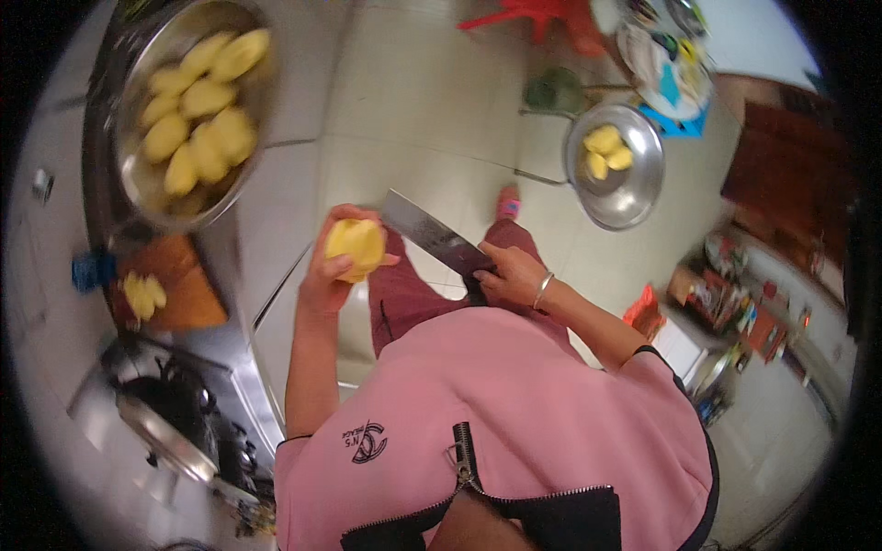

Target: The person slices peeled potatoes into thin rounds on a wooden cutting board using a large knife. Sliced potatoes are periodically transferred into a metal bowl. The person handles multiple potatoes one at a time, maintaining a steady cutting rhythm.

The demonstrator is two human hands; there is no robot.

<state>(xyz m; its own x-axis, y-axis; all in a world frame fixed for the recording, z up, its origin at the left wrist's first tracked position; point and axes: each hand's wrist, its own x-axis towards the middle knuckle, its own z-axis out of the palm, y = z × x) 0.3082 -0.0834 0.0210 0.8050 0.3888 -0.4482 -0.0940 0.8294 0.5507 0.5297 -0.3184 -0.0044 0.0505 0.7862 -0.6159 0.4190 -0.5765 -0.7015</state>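
Note:
My left hand [318,272] grips a peeled yellow potato [356,246], fingers wrapped around its sides. The potato's upper face looks cut and uneven. In my right hand [515,274] is the handle of a broad-bladed kitchen cleaver [435,231]. Its blade points up and to the left, the tip a short way right of the potato and apart from it. Both hands are in front of my body, over the tiled floor. A steel bowl [623,200] with several yellow potato pieces [606,146] stands to the right.
On the left counter, a large steel basin [264,96] holds several peeled potatoes [208,98]. Below it lie potato pieces [143,295] on an orange-brown board [200,303]. A pan [165,437] sits lower left. A red plastic stool [541,15] and a laden plate [679,103] are beyond.

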